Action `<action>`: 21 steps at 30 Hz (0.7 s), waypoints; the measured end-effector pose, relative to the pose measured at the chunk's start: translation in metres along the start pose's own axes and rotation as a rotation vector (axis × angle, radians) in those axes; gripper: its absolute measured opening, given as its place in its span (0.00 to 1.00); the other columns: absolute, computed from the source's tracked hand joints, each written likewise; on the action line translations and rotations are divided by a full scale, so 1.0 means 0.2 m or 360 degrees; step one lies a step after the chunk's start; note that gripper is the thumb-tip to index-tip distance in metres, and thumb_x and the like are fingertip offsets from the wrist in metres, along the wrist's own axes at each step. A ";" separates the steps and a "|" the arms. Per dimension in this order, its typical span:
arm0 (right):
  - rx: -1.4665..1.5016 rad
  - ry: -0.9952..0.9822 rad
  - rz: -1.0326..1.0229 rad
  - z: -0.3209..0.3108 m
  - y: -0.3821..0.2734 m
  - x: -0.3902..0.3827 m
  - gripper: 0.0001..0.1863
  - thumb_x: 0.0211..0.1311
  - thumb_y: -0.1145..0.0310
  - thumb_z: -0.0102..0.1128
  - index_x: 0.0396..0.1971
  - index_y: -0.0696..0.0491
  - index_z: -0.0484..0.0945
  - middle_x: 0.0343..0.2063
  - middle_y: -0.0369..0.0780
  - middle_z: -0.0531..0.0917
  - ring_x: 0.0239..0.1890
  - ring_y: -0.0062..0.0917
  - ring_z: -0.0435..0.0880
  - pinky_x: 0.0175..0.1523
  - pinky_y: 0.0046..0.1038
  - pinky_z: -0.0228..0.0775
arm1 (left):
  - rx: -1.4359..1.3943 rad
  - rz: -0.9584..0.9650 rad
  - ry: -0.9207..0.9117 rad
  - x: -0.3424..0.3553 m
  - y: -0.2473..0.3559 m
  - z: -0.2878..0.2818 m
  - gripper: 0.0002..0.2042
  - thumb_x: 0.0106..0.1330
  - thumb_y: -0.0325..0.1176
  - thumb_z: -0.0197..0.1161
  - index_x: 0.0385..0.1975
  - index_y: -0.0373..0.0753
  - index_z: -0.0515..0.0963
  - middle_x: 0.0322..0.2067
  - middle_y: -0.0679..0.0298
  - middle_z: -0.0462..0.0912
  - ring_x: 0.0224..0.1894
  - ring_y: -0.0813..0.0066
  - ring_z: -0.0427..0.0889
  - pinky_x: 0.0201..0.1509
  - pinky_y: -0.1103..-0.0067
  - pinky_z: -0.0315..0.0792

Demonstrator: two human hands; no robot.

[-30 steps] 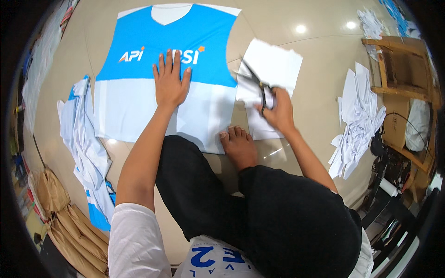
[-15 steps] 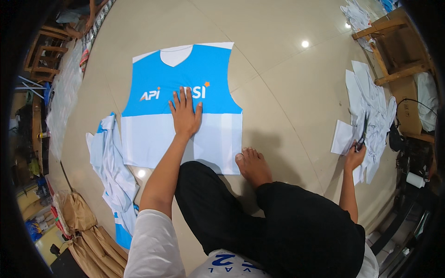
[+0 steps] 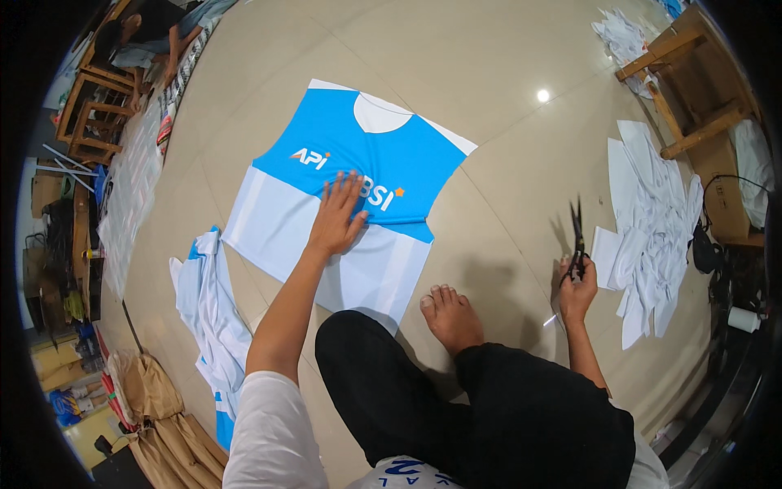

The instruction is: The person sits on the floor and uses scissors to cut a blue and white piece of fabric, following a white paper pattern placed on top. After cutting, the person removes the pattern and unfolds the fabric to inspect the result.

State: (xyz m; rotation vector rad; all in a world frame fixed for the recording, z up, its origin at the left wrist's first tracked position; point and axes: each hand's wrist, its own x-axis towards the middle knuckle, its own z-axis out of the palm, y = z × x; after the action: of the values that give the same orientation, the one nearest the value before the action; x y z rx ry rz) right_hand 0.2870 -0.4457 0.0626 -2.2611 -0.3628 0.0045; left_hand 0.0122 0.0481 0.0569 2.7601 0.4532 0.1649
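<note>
A cut shirt panel (image 3: 383, 167), blue above and pale white below with printed lettering, lies flat on the tiled floor in front of me. Spread on its middle is my left hand (image 3: 336, 218), palm down with fingers apart, and small creases run through the cloth near it. My right hand (image 3: 577, 293) is off to the right above bare tile, gripping black scissors (image 3: 577, 236) by the handles, blades pointing away from me. Beside that hand lies a heap of white cloth scraps (image 3: 652, 236). A crumpled white and blue garment piece (image 3: 210, 310) rests left of the panel.
My bare foot (image 3: 452, 318) stands close to the panel's lower right corner. A wooden stool (image 3: 692, 81) is at the far right, with more white scraps (image 3: 623, 41) near it. At the upper left another person (image 3: 155, 33) sits by clear plastic sheeting (image 3: 134, 212). Brown cloth (image 3: 151, 391) lies lower left.
The panel has turned clockwise under my left hand and moved a little right. My right hand has come inward from the scrap heap with the scissors. The person at upper left shows more.
</note>
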 end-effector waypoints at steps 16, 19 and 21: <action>0.0428 -0.1077 0.0421 0.11 -0.27 -0.27 0.12 0.66 0.67 0.79 0.32 0.58 0.83 0.21 0.26 0.77 0.24 0.09 0.69 0.29 0.19 0.62 | 0.0279 -0.1004 -0.0216 -1.08 -0.03 -0.08 0.53 0.71 0.67 0.60 0.85 0.38 0.45 0.85 0.49 0.42 0.86 0.39 0.34 0.83 0.41 0.25; 0.0294 -0.1273 0.0327 0.12 -0.30 -0.32 0.14 0.64 0.66 0.81 0.29 0.57 0.83 0.20 0.26 0.75 0.24 0.10 0.68 0.28 0.20 0.61 | 0.0298 -0.0940 -0.0300 -1.17 -0.14 -0.19 0.53 0.69 0.65 0.63 0.85 0.41 0.46 0.85 0.50 0.43 0.86 0.41 0.34 0.84 0.43 0.27; 0.0286 -0.1414 0.0403 0.11 -0.32 -0.35 0.15 0.62 0.65 0.82 0.28 0.57 0.83 0.19 0.27 0.75 0.24 0.10 0.67 0.28 0.22 0.61 | 0.0277 -0.0867 -0.0332 -1.22 -0.18 -0.25 0.54 0.68 0.65 0.64 0.85 0.41 0.46 0.85 0.50 0.43 0.87 0.41 0.34 0.84 0.43 0.28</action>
State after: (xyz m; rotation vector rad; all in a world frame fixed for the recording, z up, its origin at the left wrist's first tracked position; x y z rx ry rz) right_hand 0.1999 -0.4089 0.0880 -1.9945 -0.4984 1.1453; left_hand -0.2354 0.0147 0.0770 2.6568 1.1755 -0.3035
